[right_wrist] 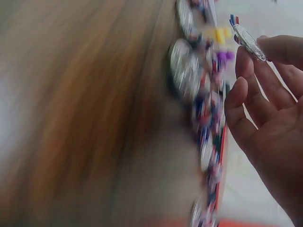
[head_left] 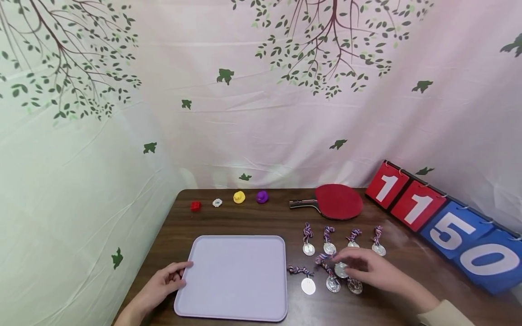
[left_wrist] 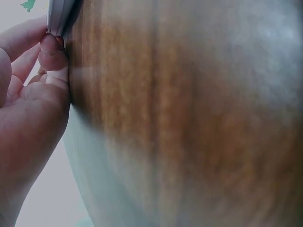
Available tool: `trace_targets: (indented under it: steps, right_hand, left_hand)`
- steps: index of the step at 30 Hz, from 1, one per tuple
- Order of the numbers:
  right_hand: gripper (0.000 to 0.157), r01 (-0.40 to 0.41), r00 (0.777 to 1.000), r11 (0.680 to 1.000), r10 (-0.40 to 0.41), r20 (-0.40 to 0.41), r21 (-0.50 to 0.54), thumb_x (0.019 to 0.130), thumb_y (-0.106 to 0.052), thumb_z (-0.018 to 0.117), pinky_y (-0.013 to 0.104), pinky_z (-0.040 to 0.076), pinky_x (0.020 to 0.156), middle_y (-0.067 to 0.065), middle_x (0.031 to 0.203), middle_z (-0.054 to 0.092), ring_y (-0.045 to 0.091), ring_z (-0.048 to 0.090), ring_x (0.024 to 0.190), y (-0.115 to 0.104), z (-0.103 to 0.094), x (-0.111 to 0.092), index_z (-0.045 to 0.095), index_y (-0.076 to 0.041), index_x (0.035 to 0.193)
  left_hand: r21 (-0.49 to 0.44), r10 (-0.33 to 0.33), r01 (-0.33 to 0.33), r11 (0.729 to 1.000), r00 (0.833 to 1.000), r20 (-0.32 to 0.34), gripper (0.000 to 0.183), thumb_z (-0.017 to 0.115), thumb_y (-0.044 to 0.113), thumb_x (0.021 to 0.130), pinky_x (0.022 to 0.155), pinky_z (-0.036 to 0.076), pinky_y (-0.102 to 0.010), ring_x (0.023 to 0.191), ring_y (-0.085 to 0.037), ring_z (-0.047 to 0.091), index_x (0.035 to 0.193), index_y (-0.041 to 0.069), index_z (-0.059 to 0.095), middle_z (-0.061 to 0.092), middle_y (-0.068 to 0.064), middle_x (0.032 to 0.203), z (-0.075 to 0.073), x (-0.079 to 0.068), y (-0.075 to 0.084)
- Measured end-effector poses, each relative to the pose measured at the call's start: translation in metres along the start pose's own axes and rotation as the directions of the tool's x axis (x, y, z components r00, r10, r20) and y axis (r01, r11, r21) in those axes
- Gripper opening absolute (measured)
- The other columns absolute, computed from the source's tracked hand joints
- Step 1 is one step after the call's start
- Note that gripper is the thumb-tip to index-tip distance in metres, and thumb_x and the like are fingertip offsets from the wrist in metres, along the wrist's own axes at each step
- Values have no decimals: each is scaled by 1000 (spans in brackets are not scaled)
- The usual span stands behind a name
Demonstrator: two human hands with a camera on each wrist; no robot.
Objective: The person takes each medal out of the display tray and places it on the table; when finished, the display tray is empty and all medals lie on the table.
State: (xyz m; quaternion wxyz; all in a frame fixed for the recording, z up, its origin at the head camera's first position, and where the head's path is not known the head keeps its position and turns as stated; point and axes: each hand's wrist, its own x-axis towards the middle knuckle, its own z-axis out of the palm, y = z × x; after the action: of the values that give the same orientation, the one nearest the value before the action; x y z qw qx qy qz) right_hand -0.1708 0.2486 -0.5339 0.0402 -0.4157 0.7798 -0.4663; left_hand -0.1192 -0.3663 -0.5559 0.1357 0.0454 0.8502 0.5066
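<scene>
At the left edge of the lavender tray [head_left: 234, 278], my left hand [head_left: 163, 283] grips the rim with thumb and fingers. The left wrist view shows those fingertips [left_wrist: 52, 56] against the tray's side [left_wrist: 59, 14]. Over the medals on the right, my right hand [head_left: 369, 269] pinches a silver medal [right_wrist: 249, 41] by its disc, its striped ribbon trailing left. Below it on the table lie a medal [head_left: 333, 284] and another medal [head_left: 355, 285] partly beside the fingers. One more medal [head_left: 308, 285] lies close to the tray's right side.
Behind the right hand runs a row of several medals [head_left: 308, 249] with knotted ribbons. A red table tennis paddle [head_left: 339, 202], purple duck [head_left: 262, 196], yellow duck [head_left: 239, 197], white chip [head_left: 217, 203] and red block [head_left: 195, 206] line the back. A flip scoreboard [head_left: 450, 226] stands right.
</scene>
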Motion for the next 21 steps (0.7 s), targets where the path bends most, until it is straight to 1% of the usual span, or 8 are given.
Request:
trace_targets:
  steps: [3, 4, 7, 11, 14, 17, 19, 21]
  right_hand:
    - [32, -159, 987, 987, 158, -38, -22, 88, -12, 68, 26, 49, 81, 3, 115, 63, 13, 58, 101, 2, -15, -25, 62, -13, 120]
    - [32, -189, 981, 981, 188, -47, -37, 88, -14, 68, 26, 49, 81, 3, 115, 63, 12, 59, 101, 4, -19, -33, 62, -14, 120]
    - [34, -319, 947, 946, 316, -57, -59, 88, -21, 69, 26, 50, 80, -1, 115, 64, 9, 59, 100, 6, -31, -56, 62, -18, 121]
    - [35, -413, 911, 910, 411, -45, -45, 87, -22, 69, 25, 51, 79, 1, 115, 63, 9, 58, 98, 9, -42, -77, 61, -17, 121]
    - [34, -450, 893, 891, 449, -29, -52, 88, -22, 68, 25, 51, 77, 2, 114, 63, 9, 58, 95, 9, -46, -85, 60, -18, 121]
    - [32, -464, 886, 880, 462, -40, -103, 88, -23, 69, 24, 50, 75, -1, 112, 63, 8, 58, 92, 8, -45, -88, 61, -21, 119]
    - [31, -453, 891, 873, 449, -68, -180, 86, -23, 71, 23, 50, 74, -5, 109, 63, 6, 57, 91, 7, -43, -88, 63, -24, 116]
    - [32, -425, 905, 867, 414, -99, -260, 83, -21, 74, 23, 49, 75, -9, 106, 63, 5, 56, 91, 7, -40, -87, 64, -27, 112]
  left_hand:
    - [-2, -5, 5, 1000, 1000, 0, 43, 68, 18, 88, 69, 43, -26, 84, -18, 49, 130, 15, 57, 47, -15, 102, -1, -2, -2]
    - [-6, -1, 1, 1000, 1000, 1, 43, 68, 18, 88, 69, 43, -26, 84, -18, 49, 130, 14, 57, 48, -15, 102, -1, -3, -3]
    - [-16, 19, -18, 1000, 1000, 5, 44, 67, 18, 88, 69, 43, -27, 84, -18, 49, 130, 12, 57, 47, -16, 102, 0, -5, -6]
    - [-14, 4, -4, 1000, 1000, 2, 44, 68, 18, 88, 68, 43, -27, 84, -18, 49, 130, 13, 57, 48, -15, 102, 0, -6, -6]
    - [-6, -33, 33, 999, 999, -6, 44, 68, 19, 88, 68, 43, -27, 84, -18, 49, 130, 15, 57, 48, -14, 101, 0, -6, -4]
    - [-3, -63, 63, 998, 998, -11, 44, 68, 19, 88, 69, 43, -27, 85, -19, 48, 130, 18, 57, 48, -13, 101, 0, -5, -2]
    - [-2, -69, 69, 998, 998, -10, 44, 68, 20, 88, 69, 43, -27, 85, -19, 48, 130, 18, 57, 48, -14, 102, 0, -5, -1]
    - [-4, -64, 64, 998, 998, -8, 44, 68, 20, 88, 69, 43, -27, 85, -19, 48, 130, 18, 57, 47, -14, 102, 0, -5, -1]
